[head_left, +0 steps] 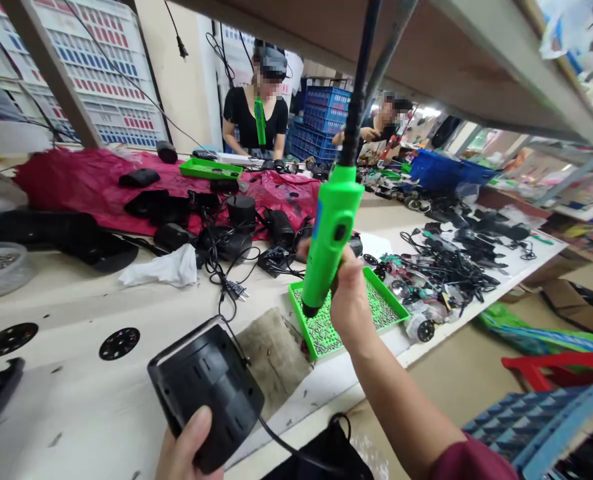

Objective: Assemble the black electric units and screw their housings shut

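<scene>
A: To the head view, the only one, and the left hand (189, 443) has a black casing (206, 387) low in the foreground! Thumb pressed flat on the face, other fingers tucked under and hidden.

B: And the right hand?

A: It's up on the green power screwdriver (329, 233), fingers closed behind the body, one side of the grip out of sight. The tool hangs nose down from a dark cable (359, 87), well apart from the casing.

B: What's in the way there?

A: The tool and hand cover part of the green tray (301, 327), loaded with small screws (321, 333). Between tray and casing lies a stained cloth patch (276, 360), partly under the casing, and a cord (296, 453) trails off the casing to the right.

B: Crowded beyond that!

A: Very! A two-pin plug (237, 290) lies just above the casing, a crumpled white cloth (169, 267) further left, two black slotted discs (120, 343) on the white table (76, 400). A heap of dark parts and wires (446, 273) fills the right side, and a pink plastic sheet (71, 190) spreads behind.

B: Overhead?

A: A shelf (476, 60) cuts across the upper right. Across the table, a co-worker in a dark top (251, 110) stands behind a second green tool (259, 123); whether their hands grip anything, the view cannot tell.
</scene>
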Available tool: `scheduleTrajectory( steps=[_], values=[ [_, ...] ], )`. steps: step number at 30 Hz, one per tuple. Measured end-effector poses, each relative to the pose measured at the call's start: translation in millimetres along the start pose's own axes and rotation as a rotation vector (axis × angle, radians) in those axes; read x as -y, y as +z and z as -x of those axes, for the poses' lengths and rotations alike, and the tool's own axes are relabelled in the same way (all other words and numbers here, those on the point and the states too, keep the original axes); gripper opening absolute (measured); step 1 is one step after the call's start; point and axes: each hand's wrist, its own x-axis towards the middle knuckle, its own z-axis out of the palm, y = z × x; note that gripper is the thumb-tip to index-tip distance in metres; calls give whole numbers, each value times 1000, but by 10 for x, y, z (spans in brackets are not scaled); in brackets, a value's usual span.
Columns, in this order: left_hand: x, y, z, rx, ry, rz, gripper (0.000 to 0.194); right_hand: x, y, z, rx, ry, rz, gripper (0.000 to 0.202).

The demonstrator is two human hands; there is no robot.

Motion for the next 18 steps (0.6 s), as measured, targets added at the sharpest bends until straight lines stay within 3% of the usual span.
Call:
scheduleTrajectory(
  steps=[2,4,6,9,12,18],
  values=[
    [2,31,-4,3,36,-13,86,-5,-65,92,-94,-145,186,33],
    [12,43,-2,13,54,-30,93,-5,-104,233,-56,-257,386,25],
    [28,44,10,24,68,-33,97,-27,-108,398,191,-267,588,17],
    [55,36,39,36,81,-22,98,-104,-41,616,639,-144,853,9],
    [72,28,55,32,89,-34,95,-176,69,729,883,-24,1054,5],
    [85,-3,31,55,101,-53,93,-212,141,686,883,112,1019,11]
  ],
)
